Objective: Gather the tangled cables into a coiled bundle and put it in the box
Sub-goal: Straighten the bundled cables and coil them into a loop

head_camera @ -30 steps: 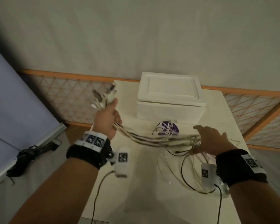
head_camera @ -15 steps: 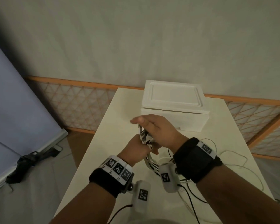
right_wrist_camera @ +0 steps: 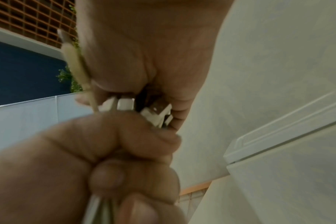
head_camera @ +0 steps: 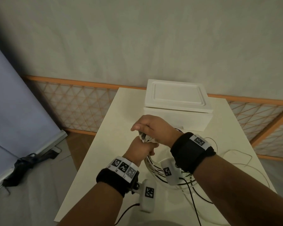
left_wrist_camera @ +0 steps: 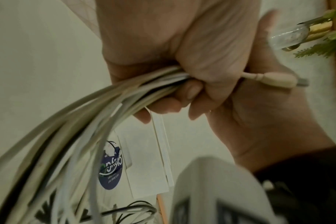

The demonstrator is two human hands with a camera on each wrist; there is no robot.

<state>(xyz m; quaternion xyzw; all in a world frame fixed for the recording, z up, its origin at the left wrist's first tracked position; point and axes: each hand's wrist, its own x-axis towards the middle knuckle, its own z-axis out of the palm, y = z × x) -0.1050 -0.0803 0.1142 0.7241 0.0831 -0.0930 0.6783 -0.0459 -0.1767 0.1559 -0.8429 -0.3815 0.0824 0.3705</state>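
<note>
The cables point(head_camera: 155, 168) loop above the bench point(head_camera: 114, 128), just before the closed white box point(head_camera: 178, 110). My left hand point(head_camera: 141, 148) fists their gathered strands. My right hand point(head_camera: 153, 128) covers the plug ends, its grip seemingly curled around them.

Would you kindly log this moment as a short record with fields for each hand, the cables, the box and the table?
left hand: left hand grips the bundle of white and black cables in a fist
right hand: right hand cupped over the plug ends above the left fist; grip unclear
cables: coil hangs below the hands; thin strands trail loose on the right of the table
box: white foam box, lid on, beyond the hands
table: cream rectangular table
</note>
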